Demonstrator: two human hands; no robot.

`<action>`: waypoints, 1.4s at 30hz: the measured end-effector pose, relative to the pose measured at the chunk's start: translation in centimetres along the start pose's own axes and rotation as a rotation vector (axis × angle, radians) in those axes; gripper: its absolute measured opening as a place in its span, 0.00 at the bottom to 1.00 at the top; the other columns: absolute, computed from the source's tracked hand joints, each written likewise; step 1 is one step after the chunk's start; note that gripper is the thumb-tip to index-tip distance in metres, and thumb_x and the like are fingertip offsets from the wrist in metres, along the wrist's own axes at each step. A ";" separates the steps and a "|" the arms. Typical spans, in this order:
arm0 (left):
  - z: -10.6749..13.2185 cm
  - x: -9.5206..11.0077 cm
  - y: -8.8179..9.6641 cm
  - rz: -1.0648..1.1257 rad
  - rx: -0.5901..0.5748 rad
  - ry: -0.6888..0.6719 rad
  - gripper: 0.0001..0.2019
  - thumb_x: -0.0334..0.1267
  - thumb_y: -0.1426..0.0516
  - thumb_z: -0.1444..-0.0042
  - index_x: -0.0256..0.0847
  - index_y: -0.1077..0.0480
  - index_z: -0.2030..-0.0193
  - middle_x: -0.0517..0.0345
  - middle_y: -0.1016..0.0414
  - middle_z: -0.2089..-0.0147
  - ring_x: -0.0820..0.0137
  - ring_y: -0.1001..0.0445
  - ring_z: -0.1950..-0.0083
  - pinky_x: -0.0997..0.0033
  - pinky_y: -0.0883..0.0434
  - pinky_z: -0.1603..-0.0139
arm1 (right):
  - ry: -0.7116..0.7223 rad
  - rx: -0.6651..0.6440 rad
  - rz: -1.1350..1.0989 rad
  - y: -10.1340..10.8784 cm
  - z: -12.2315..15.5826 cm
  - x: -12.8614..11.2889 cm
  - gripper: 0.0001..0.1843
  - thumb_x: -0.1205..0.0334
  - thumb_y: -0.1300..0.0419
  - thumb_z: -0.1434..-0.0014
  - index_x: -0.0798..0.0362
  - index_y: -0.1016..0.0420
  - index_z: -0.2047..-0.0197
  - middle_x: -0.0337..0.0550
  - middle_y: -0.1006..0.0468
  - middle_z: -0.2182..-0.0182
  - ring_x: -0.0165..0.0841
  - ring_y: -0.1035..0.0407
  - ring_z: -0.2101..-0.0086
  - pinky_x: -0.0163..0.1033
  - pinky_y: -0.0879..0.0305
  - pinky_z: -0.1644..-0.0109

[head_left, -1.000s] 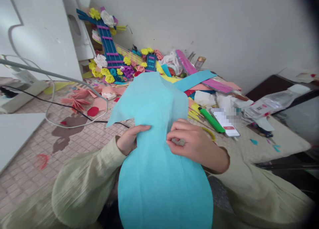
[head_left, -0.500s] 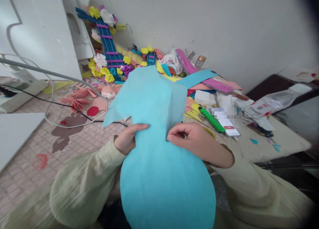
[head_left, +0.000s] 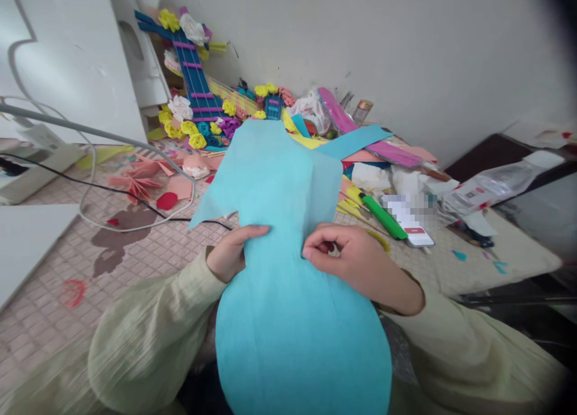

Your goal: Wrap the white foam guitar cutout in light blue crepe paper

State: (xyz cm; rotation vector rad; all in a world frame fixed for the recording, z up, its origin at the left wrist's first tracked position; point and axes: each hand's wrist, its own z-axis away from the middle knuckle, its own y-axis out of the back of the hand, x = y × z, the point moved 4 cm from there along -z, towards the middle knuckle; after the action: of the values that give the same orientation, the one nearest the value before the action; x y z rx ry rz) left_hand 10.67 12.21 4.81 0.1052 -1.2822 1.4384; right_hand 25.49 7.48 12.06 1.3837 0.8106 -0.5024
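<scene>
A large turquoise paper-covered shape [head_left: 297, 331], rounded at the bottom and narrowing to a neck, fills the middle of the view. Its upper part is a loose, wide sheet that spreads past the neck on both sides. My left hand [head_left: 232, 249] grips the neck from the left, thumb on top and the other fingers out of sight beneath. On the right edge of the neck, my right hand [head_left: 347, 252] pinches the paper between thumb and index finger, where a fold runs upward.
Behind stands a flower-decorated blue paper guitar [head_left: 196, 72]. A phone [head_left: 408, 219], a green cutter [head_left: 383, 216] and a plastic bottle [head_left: 500, 183] lie to the right. A white cable [head_left: 135, 228], pink paper pieces [head_left: 139, 180] and a white board [head_left: 31, 240] lie left.
The loose upper paper has shifted slightly to the right. Both hands keep nearly the same grip, the right one a touch lower.
</scene>
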 end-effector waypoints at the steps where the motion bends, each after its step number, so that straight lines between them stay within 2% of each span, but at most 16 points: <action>1: 0.0 0.0 0.0 0.003 0.006 -0.001 0.10 0.34 0.41 0.58 0.34 0.27 0.66 0.49 0.20 0.65 0.54 0.29 0.49 0.54 0.36 0.45 | -0.016 -0.008 -0.010 -0.1 0.0 0.0 0.05 0.66 0.44 0.50 0.53 0.29 0.76 0.36 0.30 0.78 0.27 0.38 0.75 0.33 0.42 0.71; 8: 0.3 0.1 -0.1 0.019 0.075 0.014 0.09 0.33 0.40 0.61 0.34 0.27 0.69 0.49 0.20 0.66 0.53 0.28 0.51 0.55 0.34 0.47 | -0.094 -0.041 -0.067 -0.2 0.2 0.4 0.05 0.63 0.44 0.49 0.52 0.30 0.74 0.35 0.29 0.78 0.26 0.39 0.77 0.32 0.43 0.75; 15: 0.2 0.1 -0.2 0.044 0.034 -0.003 0.09 0.32 0.40 0.60 0.34 0.26 0.68 0.50 0.20 0.66 0.55 0.28 0.51 0.56 0.35 0.46 | -0.098 -0.053 -0.061 0.1 0.1 0.3 0.05 0.63 0.43 0.49 0.53 0.27 0.74 0.36 0.29 0.79 0.26 0.38 0.76 0.32 0.42 0.74; 18: 0.2 0.1 -0.4 0.062 -0.013 -0.025 0.09 0.32 0.41 0.58 0.35 0.26 0.67 0.53 0.20 0.69 0.57 0.25 0.54 0.59 0.35 0.46 | -0.130 -0.117 -0.117 0.3 0.1 0.6 0.07 0.61 0.43 0.47 0.52 0.26 0.72 0.37 0.28 0.77 0.27 0.37 0.75 0.32 0.42 0.74; 22: 0.2 0.1 -0.4 0.078 -0.116 -0.043 0.09 0.33 0.40 0.58 0.36 0.26 0.67 0.57 0.21 0.75 0.60 0.23 0.60 0.60 0.34 0.47 | -0.202 -0.253 -0.324 0.1 0.0 1.4 0.08 0.56 0.41 0.47 0.51 0.24 0.69 0.36 0.25 0.73 0.26 0.34 0.72 0.31 0.39 0.71; 27: 0.4 -0.1 -0.1 0.080 -0.241 -0.057 0.08 0.34 0.43 0.52 0.35 0.26 0.65 0.55 0.20 0.71 0.61 0.23 0.59 0.62 0.33 0.49 | -0.154 -0.313 -0.437 -0.1 -0.2 2.0 0.08 0.57 0.39 0.48 0.52 0.24 0.69 0.36 0.23 0.70 0.26 0.32 0.68 0.31 0.37 0.65; 30: 0.6 -0.1 -0.2 0.079 -0.284 -0.065 0.08 0.34 0.44 0.51 0.35 0.25 0.65 0.57 0.20 0.72 0.64 0.22 0.65 0.66 0.30 0.54 | -0.097 -0.307 -0.467 -0.4 0.0 2.3 0.06 0.59 0.38 0.49 0.52 0.24 0.68 0.36 0.23 0.69 0.26 0.31 0.67 0.31 0.36 0.62; 34: 0.6 -0.3 -0.4 0.087 -0.299 -0.046 0.08 0.35 0.42 0.53 0.35 0.25 0.67 0.58 0.20 0.73 0.67 0.23 0.72 0.69 0.28 0.58 | -0.066 -0.248 -0.534 -1.0 0.3 2.7 0.05 0.61 0.38 0.48 0.53 0.24 0.70 0.35 0.24 0.70 0.25 0.32 0.68 0.31 0.37 0.64; 42: 0.5 -0.6 -0.4 0.097 -0.309 -0.034 0.08 0.35 0.42 0.52 0.36 0.24 0.66 0.58 0.20 0.73 0.66 0.22 0.69 0.68 0.28 0.56 | 0.017 -0.196 -0.525 -1.6 0.8 2.4 0.05 0.62 0.39 0.47 0.54 0.26 0.71 0.35 0.27 0.73 0.24 0.36 0.71 0.30 0.40 0.68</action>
State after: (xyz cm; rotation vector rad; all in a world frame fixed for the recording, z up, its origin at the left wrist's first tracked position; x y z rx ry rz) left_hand 10.90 11.32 4.89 -0.1418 -1.5396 1.3072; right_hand 26.06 6.85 9.22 0.9891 1.2117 -0.7917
